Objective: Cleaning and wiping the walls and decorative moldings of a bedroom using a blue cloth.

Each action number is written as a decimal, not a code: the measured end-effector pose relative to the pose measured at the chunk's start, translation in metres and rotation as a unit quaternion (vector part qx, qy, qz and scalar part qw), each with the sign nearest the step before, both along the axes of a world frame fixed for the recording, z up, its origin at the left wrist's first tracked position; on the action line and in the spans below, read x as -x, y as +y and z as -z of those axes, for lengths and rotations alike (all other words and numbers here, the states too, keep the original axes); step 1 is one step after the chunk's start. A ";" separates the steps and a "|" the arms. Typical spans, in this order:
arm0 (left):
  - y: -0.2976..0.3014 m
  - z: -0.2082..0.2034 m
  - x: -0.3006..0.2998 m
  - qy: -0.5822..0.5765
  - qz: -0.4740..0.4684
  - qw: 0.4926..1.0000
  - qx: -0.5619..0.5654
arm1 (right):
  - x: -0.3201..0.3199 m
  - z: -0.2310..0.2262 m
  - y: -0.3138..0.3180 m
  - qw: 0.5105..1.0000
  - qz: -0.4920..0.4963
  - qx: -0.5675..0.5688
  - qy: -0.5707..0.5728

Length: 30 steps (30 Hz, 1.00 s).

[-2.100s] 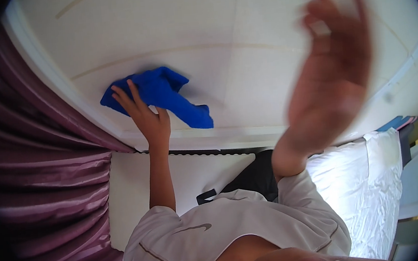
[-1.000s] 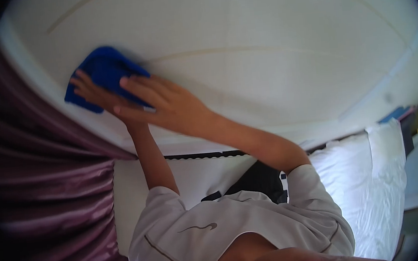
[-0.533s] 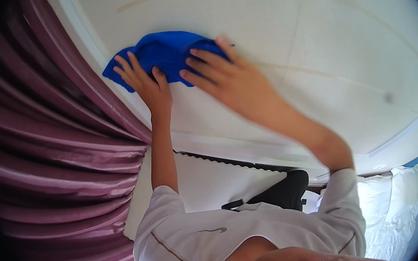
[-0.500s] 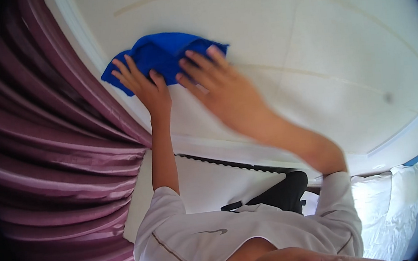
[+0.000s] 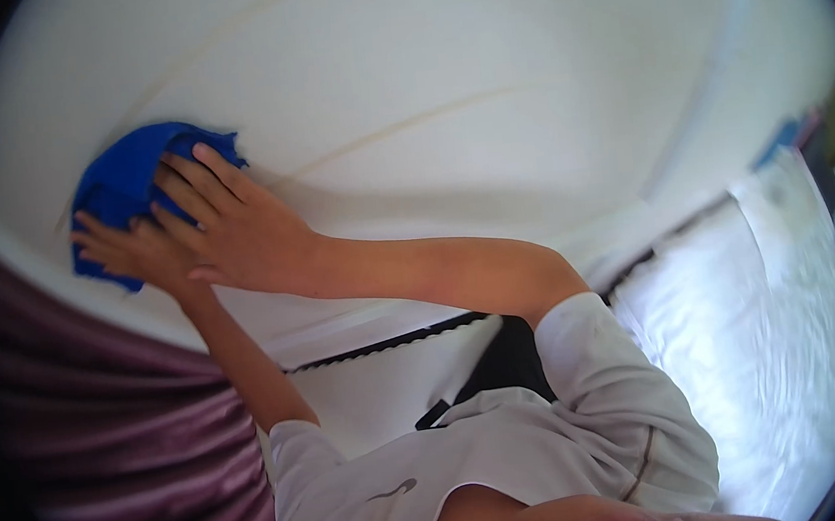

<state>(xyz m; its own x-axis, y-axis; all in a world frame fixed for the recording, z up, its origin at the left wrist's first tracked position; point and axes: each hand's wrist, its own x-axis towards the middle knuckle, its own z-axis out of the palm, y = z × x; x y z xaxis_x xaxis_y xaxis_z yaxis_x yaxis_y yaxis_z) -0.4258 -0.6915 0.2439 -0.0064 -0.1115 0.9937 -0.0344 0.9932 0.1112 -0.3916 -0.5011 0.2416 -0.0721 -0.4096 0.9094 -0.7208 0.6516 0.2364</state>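
A crumpled blue cloth (image 5: 132, 167) lies against a broad white panel (image 5: 437, 48) at the left of the view. On the cloth's lower part, my left hand (image 5: 135, 252) rests with its fingers spread. My right hand (image 5: 243, 227) reaches across from the right, its stretched fingers flat over the cloth's right side. The heel of my right hand overlaps my left hand and partly hides it. Both palms face the panel and are out of sight.
Purple pleated curtain (image 5: 100, 412) hangs along the lower left, close to the panel's edge. White bedding (image 5: 745, 319) is at the right. Something black (image 5: 503, 363) shows behind my shirt. Faint tan lines run across the panel.
Both hands and the blue cloth have moved left and slightly lower in the view. My right hand has come closer to my left and now overlaps it. The whole view has turned.
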 end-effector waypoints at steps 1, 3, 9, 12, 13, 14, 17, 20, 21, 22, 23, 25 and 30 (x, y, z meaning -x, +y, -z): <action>0.044 -0.007 -0.001 -0.022 0.018 0.996 -0.089 | -0.002 -0.005 0.027 1.000 0.012 0.021 -0.004; 0.126 -0.024 0.001 -0.036 0.064 0.995 -0.064 | 0.004 -0.012 0.099 0.997 0.067 0.024 -0.017; 0.370 -0.051 -0.019 -0.091 0.127 0.981 0.111 | -0.004 -0.021 0.332 0.978 0.137 0.155 0.022; 0.457 -0.043 -0.024 -0.070 0.374 0.913 0.149 | -0.009 -0.023 0.417 0.933 0.269 0.238 -0.006; 0.475 -0.041 -0.029 -0.080 0.436 0.883 0.157 | -0.015 -0.027 0.428 0.913 0.283 0.291 -0.028; 0.489 -0.041 -0.033 -0.077 0.443 0.880 0.150 | -0.020 -0.030 0.438 0.913 0.290 0.285 -0.025; 0.490 -0.052 -0.040 -0.089 0.411 0.901 0.104 | -0.016 -0.048 0.431 0.897 0.356 0.259 -0.036; 0.443 -0.064 -0.037 -0.084 0.421 0.901 0.068 | 0.006 -0.064 0.383 0.887 0.385 0.208 0.149; 0.420 -0.066 -0.035 -0.087 0.403 0.909 0.060 | 0.018 -0.069 0.363 0.912 0.307 0.218 0.162; 0.391 -0.066 -0.031 -0.074 0.388 0.918 0.038 | 0.024 -0.076 0.329 0.913 0.330 0.194 0.139; 0.359 -0.067 -0.028 -0.059 0.369 0.928 0.017 | 0.028 -0.082 0.295 0.914 0.350 0.167 0.116; 0.289 -0.071 -0.029 -0.047 0.317 0.947 -0.012 | 0.027 -0.091 0.213 0.936 0.298 0.162 0.098; 0.086 -0.036 -0.004 0.024 0.163 0.986 -0.024 | 0.014 -0.080 0.012 0.978 0.169 0.105 0.068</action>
<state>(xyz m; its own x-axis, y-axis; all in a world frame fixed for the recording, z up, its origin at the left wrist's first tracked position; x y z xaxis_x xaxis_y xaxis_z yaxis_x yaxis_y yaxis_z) -0.4222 -0.6053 0.2801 -0.0036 -0.1579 0.9875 0.2919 0.9443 0.1520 -0.4060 -0.4894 0.3215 -0.0439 -0.1858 0.9816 -0.4278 0.8914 0.1496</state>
